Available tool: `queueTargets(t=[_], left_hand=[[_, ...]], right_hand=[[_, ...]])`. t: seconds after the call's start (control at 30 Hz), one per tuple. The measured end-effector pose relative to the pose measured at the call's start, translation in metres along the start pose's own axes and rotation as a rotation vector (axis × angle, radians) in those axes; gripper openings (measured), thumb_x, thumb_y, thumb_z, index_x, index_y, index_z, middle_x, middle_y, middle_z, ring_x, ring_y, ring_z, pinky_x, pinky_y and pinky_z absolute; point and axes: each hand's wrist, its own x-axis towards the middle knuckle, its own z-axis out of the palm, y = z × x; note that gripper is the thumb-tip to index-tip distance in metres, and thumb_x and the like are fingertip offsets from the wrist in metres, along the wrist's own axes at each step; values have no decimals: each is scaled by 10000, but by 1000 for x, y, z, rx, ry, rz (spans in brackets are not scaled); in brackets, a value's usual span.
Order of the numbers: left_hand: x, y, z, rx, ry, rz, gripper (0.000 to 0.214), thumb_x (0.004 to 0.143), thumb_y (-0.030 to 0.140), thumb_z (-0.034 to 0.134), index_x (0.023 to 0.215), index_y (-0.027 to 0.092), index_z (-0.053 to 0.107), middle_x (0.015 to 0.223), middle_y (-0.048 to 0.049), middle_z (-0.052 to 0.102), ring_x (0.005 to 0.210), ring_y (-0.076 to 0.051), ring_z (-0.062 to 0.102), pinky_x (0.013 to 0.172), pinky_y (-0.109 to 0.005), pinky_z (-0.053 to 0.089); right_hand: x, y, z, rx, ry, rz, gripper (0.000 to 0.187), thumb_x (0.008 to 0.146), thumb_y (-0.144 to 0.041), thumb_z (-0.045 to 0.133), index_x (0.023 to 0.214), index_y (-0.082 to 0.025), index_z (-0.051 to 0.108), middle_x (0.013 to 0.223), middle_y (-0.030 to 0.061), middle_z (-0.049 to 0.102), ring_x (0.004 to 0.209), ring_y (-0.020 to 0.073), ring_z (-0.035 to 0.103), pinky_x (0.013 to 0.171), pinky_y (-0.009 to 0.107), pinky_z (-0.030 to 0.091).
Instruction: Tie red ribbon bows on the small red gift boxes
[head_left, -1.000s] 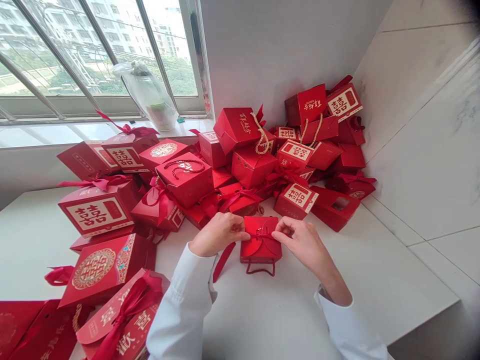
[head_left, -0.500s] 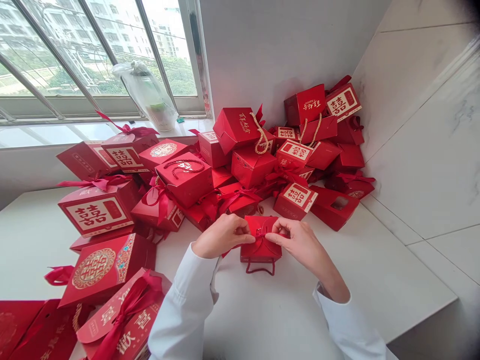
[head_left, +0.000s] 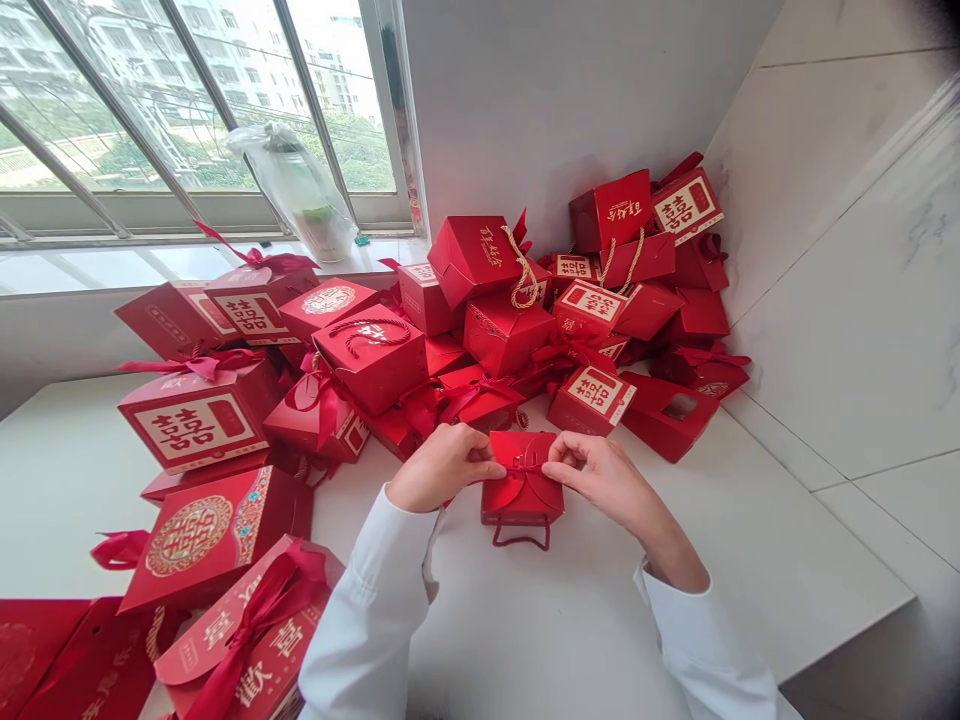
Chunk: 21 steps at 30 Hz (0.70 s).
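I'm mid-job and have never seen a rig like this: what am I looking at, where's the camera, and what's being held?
There is no machine here, just a person's bare hands. The one camera sits on their head, looking forward and down. The left hand and right hand each pinch a red ribbon across the top of a small red box on the white table. More red boxes are heaped behind it and to the left. A clear bag stands on the sill.

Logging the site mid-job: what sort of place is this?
Indoors, probably a home or small workroom: a barred window, a tiled wall, and piled red boxes on a white table.
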Motion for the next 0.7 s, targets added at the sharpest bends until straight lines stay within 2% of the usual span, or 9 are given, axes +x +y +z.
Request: queueTargets(t=[0.17,0.27,0.4,0.57,0.7], left_hand=[[0,1,0,1,-7,-12,321,764,436,566,602,161,536,527,46,445,516,-87,319,485,-224,246],[0,0,-1,14,-4,-16,338,762,421,573,563,163,482,511,55,376,511,-82,263,472,-226,220],[-3,-4,-5,-30,-81,7,374,783,422,548,534,164,440,521,57,289,504,-77,212,451,-235,178],[-6,-5,-11,-161,-211,89,308,760,407,585,595,149,553,546,47,408,523,-79,288,464,-221,227],[-8,-4,-12,-219,-241,142,311,763,412,609,610,145,568,589,37,502,544,-79,350,498,-216,272]], right_hand=[[1,-3,2,-63,23,31,133,763,-293,539,658,-210,547,602,-47,555,567,111,470,545,235,348],[1,-3,3,-80,31,53,124,746,-285,542,647,-211,541,568,-49,538,542,111,456,527,240,337],[1,-1,4,-73,36,49,123,743,-287,542,644,-214,540,555,-55,519,535,109,443,526,240,332],[1,1,5,-53,37,43,138,750,-305,550,647,-215,542,578,-51,531,555,112,451,540,241,338],[1,0,5,-44,32,40,143,755,-307,547,647,-214,536,607,-45,555,562,113,458,543,244,339]])
